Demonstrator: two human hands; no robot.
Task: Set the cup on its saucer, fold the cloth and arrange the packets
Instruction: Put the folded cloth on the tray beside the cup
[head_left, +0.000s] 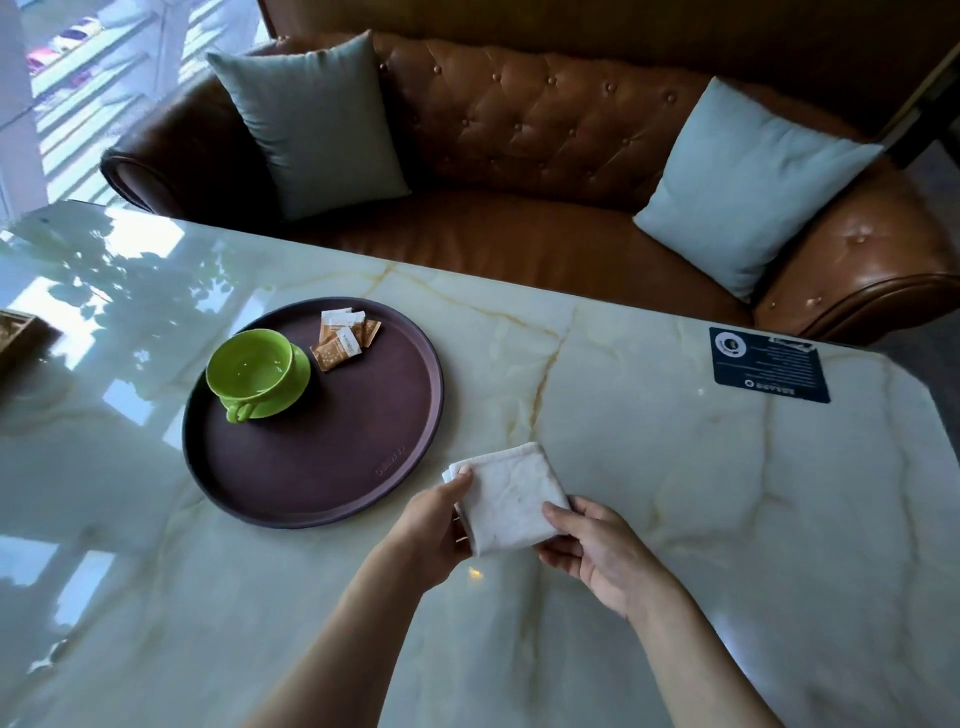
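A white cloth (506, 496), folded into a small square, is held just above the marble table between both hands. My left hand (434, 525) grips its left edge with the thumb on top. My right hand (597, 545) pinches its lower right corner. A green cup (249, 366) stands on a green saucer (296, 384) on the left part of a round dark brown tray (363, 467). Several brown and white packets (345, 338) lie in a loose cluster on the tray, behind and to the right of the cup.
The glossy marble table (675, 493) carries a dark blue card (769, 364) near its far right edge. A brown leather sofa (545, 156) with two pale blue cushions stands beyond the table. A wooden object (21, 332) shows at the left edge.
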